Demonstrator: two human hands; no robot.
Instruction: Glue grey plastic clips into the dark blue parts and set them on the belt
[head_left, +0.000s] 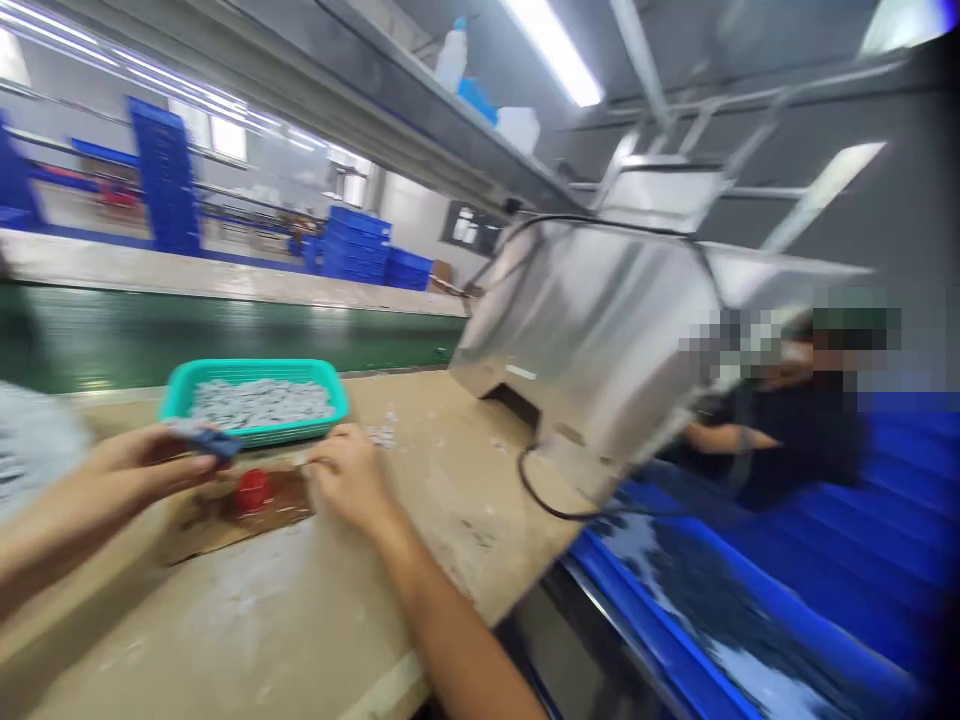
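Left hand pinches a small blue-grey piece between thumb and fingers, above a flat brown cardboard sheet bearing a round red object. Right hand lies at the sheet's edge, fingers loosely curled, nothing visibly held. Just behind: teal plastic basket heaped with small grey-white pieces. Stainless steel hopper stands at the end of the worn pale workbench.

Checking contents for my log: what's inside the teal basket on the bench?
The teal basket holds a heap of small pale grey pieces, too blurred to identify; they hide its floor.
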